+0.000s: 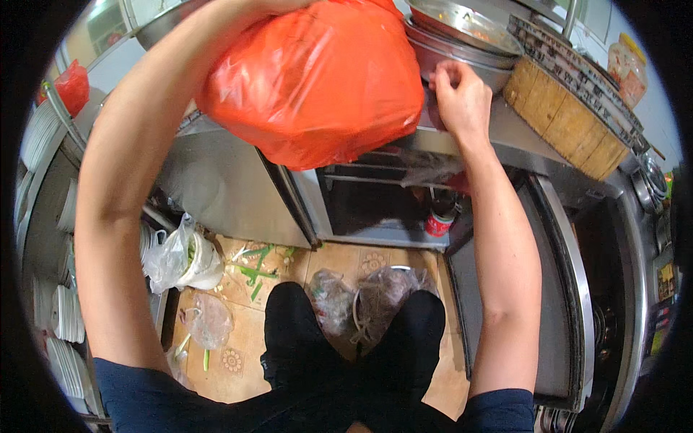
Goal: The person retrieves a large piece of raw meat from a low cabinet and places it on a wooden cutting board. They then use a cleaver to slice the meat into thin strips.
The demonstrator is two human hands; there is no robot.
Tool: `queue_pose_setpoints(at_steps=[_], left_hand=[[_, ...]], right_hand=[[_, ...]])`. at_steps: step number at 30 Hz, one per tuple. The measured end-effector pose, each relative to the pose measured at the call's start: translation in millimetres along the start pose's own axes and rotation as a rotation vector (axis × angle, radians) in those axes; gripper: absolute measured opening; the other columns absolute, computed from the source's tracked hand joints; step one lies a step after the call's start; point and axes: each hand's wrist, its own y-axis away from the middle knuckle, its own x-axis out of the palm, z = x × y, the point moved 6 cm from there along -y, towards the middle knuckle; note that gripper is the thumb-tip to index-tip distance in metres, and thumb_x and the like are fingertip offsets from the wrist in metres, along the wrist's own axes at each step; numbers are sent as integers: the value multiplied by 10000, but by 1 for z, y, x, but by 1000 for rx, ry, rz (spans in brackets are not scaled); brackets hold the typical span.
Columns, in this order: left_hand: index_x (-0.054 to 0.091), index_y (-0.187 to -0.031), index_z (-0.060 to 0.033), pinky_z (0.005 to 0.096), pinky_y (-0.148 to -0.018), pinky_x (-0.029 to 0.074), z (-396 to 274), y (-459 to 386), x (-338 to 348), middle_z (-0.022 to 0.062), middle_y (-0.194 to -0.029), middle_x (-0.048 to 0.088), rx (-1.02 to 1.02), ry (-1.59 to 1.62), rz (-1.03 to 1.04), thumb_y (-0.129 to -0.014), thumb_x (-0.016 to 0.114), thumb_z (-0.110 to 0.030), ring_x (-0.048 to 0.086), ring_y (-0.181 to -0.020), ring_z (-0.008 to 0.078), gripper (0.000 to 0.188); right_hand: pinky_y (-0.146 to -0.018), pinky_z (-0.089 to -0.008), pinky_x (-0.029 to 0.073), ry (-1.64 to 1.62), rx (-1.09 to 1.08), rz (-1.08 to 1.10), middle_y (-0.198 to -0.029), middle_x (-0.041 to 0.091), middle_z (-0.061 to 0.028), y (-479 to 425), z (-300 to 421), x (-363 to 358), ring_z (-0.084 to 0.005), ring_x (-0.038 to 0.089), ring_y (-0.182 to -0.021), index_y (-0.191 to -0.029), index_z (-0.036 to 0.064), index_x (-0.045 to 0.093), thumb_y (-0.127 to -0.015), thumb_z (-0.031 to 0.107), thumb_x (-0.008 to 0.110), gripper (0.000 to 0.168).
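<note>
A large, full red plastic bag (319, 86) bulges over the front edge of the steel counter. My left hand (281, 4) is at the top of the picture, mostly cut off behind the bag's upper part, so its fingers are hidden. Just right of the bag, my right hand (463, 94) is raised with curled fingers near a stack of metal basins (460, 48). Whether it pinches anything cannot be told. Below the bag, an under-counter cabinet stands open, with a red-labelled container (438, 224) inside.
A thick wooden chopping block (563, 116) sits on the counter at right, near a yellow-lidded jar (627, 70). The open cabinet door (520, 292) reaches out at right. Plastic bags (381, 303) and green scraps (257, 273) lie on the floor. Stacked plates (69, 314) fill the left shelves.
</note>
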Motion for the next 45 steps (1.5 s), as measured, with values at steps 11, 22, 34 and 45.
queue_pose_setpoints(at_steps=[11,22,34,45], left_hand=[[708,-1144,32,335,-822,556,18,178,-24,112,-1010,745,23,449,-174,-874,758,-351,714,-900,208,472],[691,-1087,33,343,-846,553,13,370,85,95,-1030,743,-26,691,-300,-679,874,-128,717,-910,191,475],[694,-1131,34,281,-867,524,35,370,323,35,-1023,727,-461,1012,296,-851,658,47,640,-964,86,282],[607,-877,4,501,-709,494,-24,276,340,232,-811,634,-9,901,85,-752,680,-81,624,-833,463,168]], right_hand=[[-1040,-386,450,-895,94,47,-1324,548,-120,185,63,7,-247,524,-1283,-1321,16,509,-905,115,713,473],[-1076,-413,446,-1462,1141,558,-1398,565,-84,409,20,30,-255,555,-1257,-1462,78,453,-837,206,829,741],[-1129,-476,432,-1150,1710,642,-1492,500,-97,554,-28,-3,-284,518,-1339,-1529,84,371,-953,279,719,701],[-1176,-512,364,-1151,1653,363,-1541,462,-87,556,-80,-9,-295,435,-1421,-1545,129,376,-1002,439,597,663]])
